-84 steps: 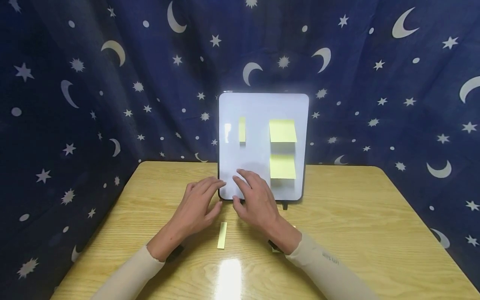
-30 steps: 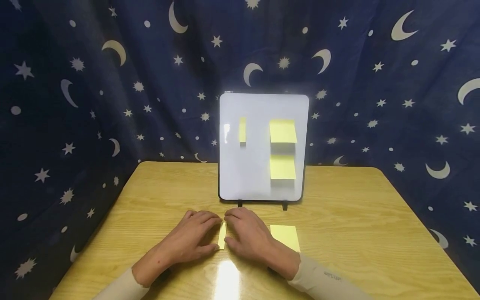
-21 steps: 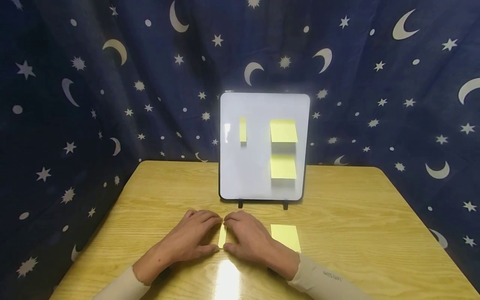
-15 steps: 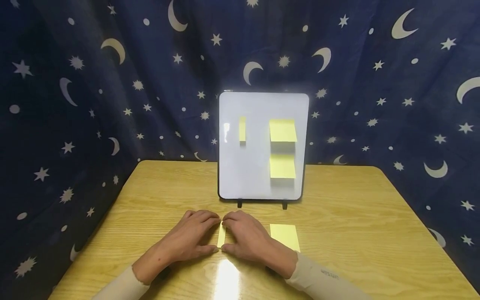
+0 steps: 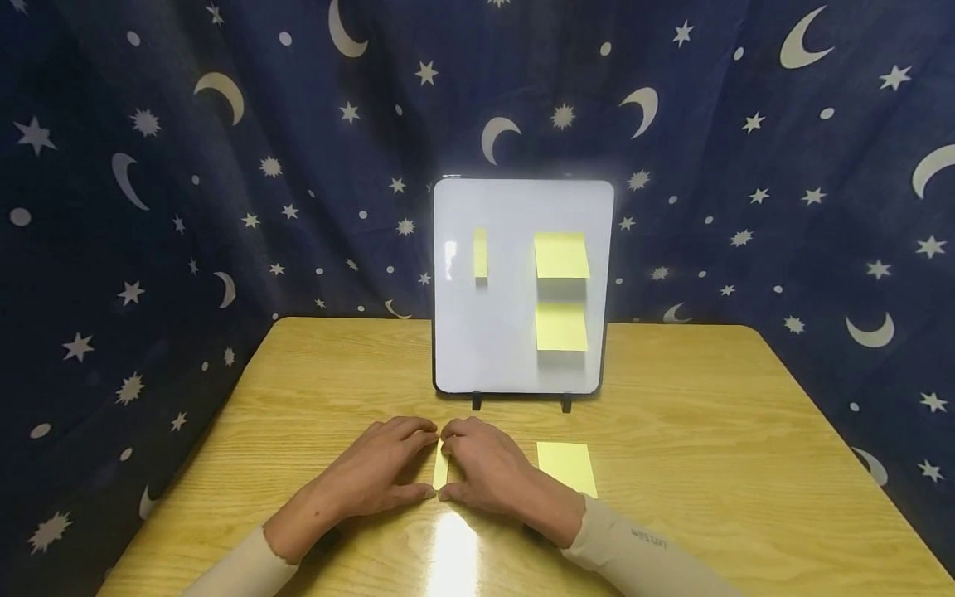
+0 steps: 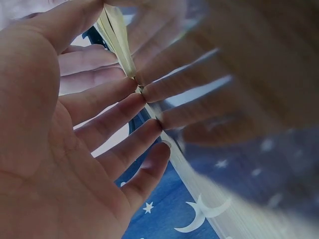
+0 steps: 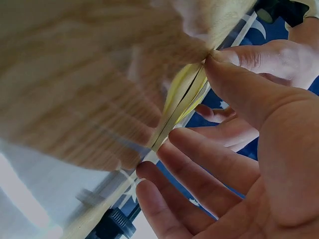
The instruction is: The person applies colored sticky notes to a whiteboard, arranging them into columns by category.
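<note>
A narrow pale yellow sticky note strip (image 5: 441, 474) lies lengthwise on the glossy table between the two hands. The left hand (image 5: 376, 471) rests on the table along its left side, the right hand (image 5: 491, 466) along its right. Thumb tips meet near the strip's near end, and the index fingertips come together near its far end, the right ones partly covering it. In the wrist views the fingers spread fairly straight, only their tips touching around the strip, which bows up slightly. A square yellow sticky note (image 5: 569, 467) lies flat beside the right wrist.
A whiteboard (image 5: 507, 356) stands on black feet (image 5: 477, 402) behind the hands. It bears a narrow yellow strip (image 5: 481, 253) on the left and two square yellow sticky notes on the right. A star-patterned curtain (image 5: 351, 166) backs the wooden table (image 5: 709, 439).
Both hands came down from the board's lower edge to the strip on the table. Since then the right hand has shifted slightly left, its thumb and index fingertips now at the strip's ends.
</note>
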Available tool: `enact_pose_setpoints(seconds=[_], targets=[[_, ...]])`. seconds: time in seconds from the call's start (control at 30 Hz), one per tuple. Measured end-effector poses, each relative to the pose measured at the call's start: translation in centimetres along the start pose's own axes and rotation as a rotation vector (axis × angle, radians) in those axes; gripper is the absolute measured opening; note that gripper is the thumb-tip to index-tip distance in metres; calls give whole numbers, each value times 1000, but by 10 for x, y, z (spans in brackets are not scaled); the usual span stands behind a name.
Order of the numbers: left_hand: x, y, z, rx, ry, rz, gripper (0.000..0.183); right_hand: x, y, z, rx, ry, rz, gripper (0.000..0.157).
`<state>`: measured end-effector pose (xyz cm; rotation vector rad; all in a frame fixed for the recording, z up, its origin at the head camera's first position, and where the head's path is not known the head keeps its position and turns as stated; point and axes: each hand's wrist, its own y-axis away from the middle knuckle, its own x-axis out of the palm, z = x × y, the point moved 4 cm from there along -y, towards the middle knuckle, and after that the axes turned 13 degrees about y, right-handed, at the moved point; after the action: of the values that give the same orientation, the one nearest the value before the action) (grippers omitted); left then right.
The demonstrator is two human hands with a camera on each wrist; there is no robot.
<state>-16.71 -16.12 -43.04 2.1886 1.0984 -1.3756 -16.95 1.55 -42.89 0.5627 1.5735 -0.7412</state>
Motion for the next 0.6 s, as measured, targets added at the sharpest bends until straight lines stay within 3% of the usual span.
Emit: enact_pose_setpoints(seconds=[0.6], targets=[[-1, 0, 2, 14, 14, 0, 58, -1, 1, -4, 2, -96, 11, 42]])
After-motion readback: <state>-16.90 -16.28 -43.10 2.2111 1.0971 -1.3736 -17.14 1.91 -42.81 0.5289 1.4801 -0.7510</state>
